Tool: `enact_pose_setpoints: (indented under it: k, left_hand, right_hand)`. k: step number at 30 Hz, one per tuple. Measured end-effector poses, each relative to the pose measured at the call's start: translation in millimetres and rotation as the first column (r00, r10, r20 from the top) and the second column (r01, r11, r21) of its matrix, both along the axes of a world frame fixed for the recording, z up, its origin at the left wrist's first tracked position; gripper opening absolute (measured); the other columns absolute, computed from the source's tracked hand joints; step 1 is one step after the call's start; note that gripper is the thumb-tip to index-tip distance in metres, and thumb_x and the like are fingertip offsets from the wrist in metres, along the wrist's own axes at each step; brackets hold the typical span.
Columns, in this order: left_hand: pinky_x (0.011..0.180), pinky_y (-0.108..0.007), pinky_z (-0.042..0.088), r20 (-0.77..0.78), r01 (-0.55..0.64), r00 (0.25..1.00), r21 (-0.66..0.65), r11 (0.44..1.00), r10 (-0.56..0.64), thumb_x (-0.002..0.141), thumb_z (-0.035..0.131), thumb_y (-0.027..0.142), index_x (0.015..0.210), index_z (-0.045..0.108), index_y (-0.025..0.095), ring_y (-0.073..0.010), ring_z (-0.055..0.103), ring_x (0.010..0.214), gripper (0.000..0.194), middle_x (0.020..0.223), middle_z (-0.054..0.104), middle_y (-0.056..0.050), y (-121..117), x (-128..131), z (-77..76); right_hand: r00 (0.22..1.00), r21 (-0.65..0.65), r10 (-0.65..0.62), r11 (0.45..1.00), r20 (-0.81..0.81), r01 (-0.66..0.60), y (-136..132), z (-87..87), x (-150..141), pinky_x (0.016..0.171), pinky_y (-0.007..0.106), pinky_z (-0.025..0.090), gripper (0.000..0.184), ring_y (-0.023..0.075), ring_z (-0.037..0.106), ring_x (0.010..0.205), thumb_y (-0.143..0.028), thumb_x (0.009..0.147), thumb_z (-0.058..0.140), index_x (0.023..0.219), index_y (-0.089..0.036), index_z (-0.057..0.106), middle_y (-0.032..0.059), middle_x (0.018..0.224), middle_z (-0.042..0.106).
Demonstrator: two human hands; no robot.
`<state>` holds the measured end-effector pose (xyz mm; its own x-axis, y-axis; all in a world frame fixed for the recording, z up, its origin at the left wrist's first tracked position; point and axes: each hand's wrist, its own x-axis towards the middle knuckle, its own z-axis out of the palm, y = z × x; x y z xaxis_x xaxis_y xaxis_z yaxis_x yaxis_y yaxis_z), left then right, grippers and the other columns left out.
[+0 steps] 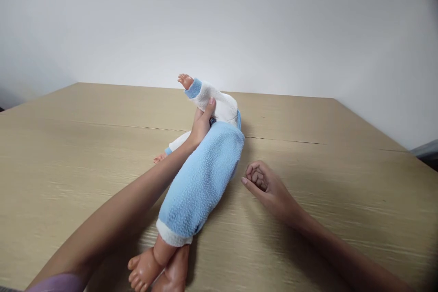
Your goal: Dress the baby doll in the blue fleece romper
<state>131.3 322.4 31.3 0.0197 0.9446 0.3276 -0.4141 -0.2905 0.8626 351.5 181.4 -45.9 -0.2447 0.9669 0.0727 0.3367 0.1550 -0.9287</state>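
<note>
A doll (201, 178) lies lengthwise on the wooden table (342, 182), its bare feet (153, 269) towards me. It wears light blue fleece trousers and a white fleece top with blue cuffs. One sleeve (208, 93) sticks up at the far end with a small doll hand showing; the other arm lies flat to the left. My left hand (202, 121) is closed on the raised white sleeve. My right hand (265, 187) rests on the table just right of the doll, fingers curled in, holding nothing that I can see.
A plain white wall stands behind the table's far edge. A seam runs across the tabletop behind the doll. A grey object (426, 150) shows at the far right edge.
</note>
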Motion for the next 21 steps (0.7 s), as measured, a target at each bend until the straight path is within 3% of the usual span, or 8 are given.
enact_pose_setpoints:
  k: [2, 5, 12, 16, 21]
  left_hand:
    - [0.122, -0.047, 0.051, 0.044, 0.017, 0.999, 0.01, 1.0, -0.017, 0.094, 0.076, 0.061, 0.128, 0.062, 0.023, -0.0323, 0.058, 0.145, 0.053, 0.139, 0.072, -0.008, 1, 3, -2.4]
    - [0.127, -0.05, 0.045, -0.023, 0.014, 1.0, 0.043, 0.999, -0.013, 0.097, 0.073, 0.06, 0.131, 0.061, 0.02, -0.0345, 0.053, 0.151, 0.054, 0.145, 0.07, -0.011, 0, 7, -4.8]
    - [0.128, -0.052, 0.04, -0.206, -0.024, 0.977, 0.114, 0.993, 0.048, 0.101, 0.067, 0.061, 0.134, 0.062, 0.016, -0.0382, 0.051, 0.152, 0.055, 0.153, 0.064, -0.016, 1, 17, -7.0]
    - [0.124, -0.05, 0.042, -0.329, -0.058, 0.937, 0.178, 0.982, 0.115, 0.106, 0.06, 0.053, 0.131, 0.063, 0.016, -0.0356, 0.058, 0.144, 0.045, 0.144, 0.069, -0.017, -2, 27, -6.7]
    - [0.121, -0.046, 0.044, -0.49, -0.06, 0.841, 0.339, 0.939, 0.231, 0.108, 0.057, 0.043, 0.13, 0.062, 0.016, -0.0317, 0.061, 0.138, 0.035, 0.143, 0.069, -0.016, -9, 40, -3.7]
  right_hand:
    - [1.0, -0.002, 0.003, 1.0, -0.014, -0.003, 0, -0.5, 1, 0.061, 0.031, 0.036, 0.028, 0.0152, 0.046, 0.067, -0.049, 0.105, 0.069, 0.103, -0.024, 0.055, -0.005, 0.077, 0.047]
    - [0.996, -0.02, 0.005, 1.0, -0.094, -0.007, 2, -1.0, 1, 0.063, 0.031, 0.04, 0.03, 0.0158, 0.051, 0.071, -0.051, 0.105, 0.069, 0.107, -0.024, 0.056, -0.0033, 0.081, 0.052]
    - [0.947, -0.102, -0.026, 0.995, -0.319, -0.007, 15, 6.9, 7, 0.076, 0.039, 0.061, 0.051, 0.0226, 0.07, 0.09, -0.063, 0.104, 0.065, 0.139, -0.028, 0.056, 0.0086, 0.123, 0.067]
    - [0.905, -0.203, -0.071, 0.979, -0.42, -0.017, 20, 9.4, 12, 0.086, 0.042, 0.063, 0.054, 0.0272, 0.071, 0.113, -0.061, 0.106, 0.063, 0.15, -0.032, 0.054, 0.0098, 0.15, 0.062]
    - [0.855, -0.269, -0.109, 0.963, -0.507, -0.037, 28, 15.9, 14, 0.09, 0.043, 0.061, 0.066, 0.0318, 0.069, 0.13, -0.066, 0.108, 0.05, 0.166, -0.035, 0.041, 0.0101, 0.164, 0.056]
